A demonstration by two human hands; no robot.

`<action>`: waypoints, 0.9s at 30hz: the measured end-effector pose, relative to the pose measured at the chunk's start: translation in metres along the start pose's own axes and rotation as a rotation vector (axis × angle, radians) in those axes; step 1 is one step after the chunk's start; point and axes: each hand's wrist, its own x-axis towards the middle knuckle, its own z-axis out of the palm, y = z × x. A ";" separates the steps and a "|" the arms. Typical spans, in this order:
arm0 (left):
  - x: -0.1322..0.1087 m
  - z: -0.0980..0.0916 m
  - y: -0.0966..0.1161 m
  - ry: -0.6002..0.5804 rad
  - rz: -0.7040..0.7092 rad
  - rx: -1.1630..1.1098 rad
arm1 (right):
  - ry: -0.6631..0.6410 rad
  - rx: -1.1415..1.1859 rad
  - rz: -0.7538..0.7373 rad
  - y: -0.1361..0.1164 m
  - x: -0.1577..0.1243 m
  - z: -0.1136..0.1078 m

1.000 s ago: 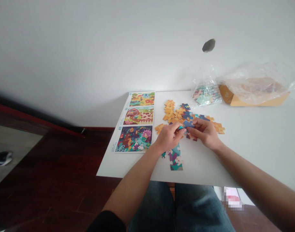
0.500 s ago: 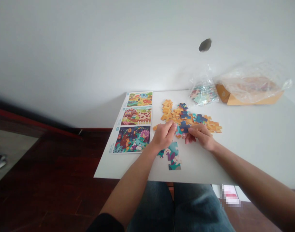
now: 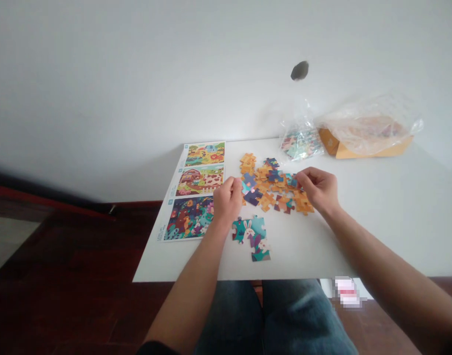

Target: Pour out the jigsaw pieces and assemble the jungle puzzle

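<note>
My left hand (image 3: 228, 198) is closed, its thumb and fingers pinching blue and purple jigsaw pieces (image 3: 250, 186) above the left side of the pile. My right hand (image 3: 319, 190) is closed over the pile's right side, fingertips on a blue jigsaw piece (image 3: 290, 180). Mostly orange-backed pieces (image 3: 264, 187) make up the pile, with a few picture sides showing. Nearer me lies a small joined section with white rabbits (image 3: 253, 232). Left of the pile is a reference sheet (image 3: 194, 217) with three pictures; my left hand covers part of the lowest.
A clear bag of puzzle pieces (image 3: 301, 142) lies against the wall. Beside it stands an orange box (image 3: 373, 149) under clear plastic film (image 3: 381, 118). The white table's (image 3: 166, 268) front edge is close to my legs (image 3: 292, 310).
My hands have separated: the left moved left with the blue pieces, the right moved to the pile's right side. More of the rabbit section shows. The whole view shifted slightly.
</note>
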 end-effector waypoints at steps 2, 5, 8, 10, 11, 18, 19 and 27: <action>0.004 -0.003 -0.003 0.061 -0.035 0.143 | 0.097 -0.165 -0.031 0.008 0.011 -0.013; 0.007 -0.006 -0.006 0.077 -0.051 0.376 | 0.069 -0.383 -0.092 0.023 0.025 -0.028; 0.009 -0.005 -0.013 0.089 0.007 0.482 | -0.103 -0.520 -0.203 0.036 0.031 -0.032; 0.010 -0.004 -0.019 0.103 0.064 0.484 | -0.225 -0.593 -0.243 0.039 0.031 -0.029; 0.010 -0.004 -0.022 0.104 0.083 0.479 | -0.270 -0.621 -0.245 0.039 0.030 -0.027; 0.010 0.002 -0.031 -0.009 0.082 0.407 | -0.298 -0.607 -0.240 0.035 0.029 -0.025; 0.010 0.002 -0.032 -0.016 0.081 0.399 | -0.275 -0.588 -0.244 0.035 0.030 -0.025; 0.012 -0.001 -0.028 0.043 0.193 0.367 | -0.073 -0.045 0.072 0.012 0.018 -0.011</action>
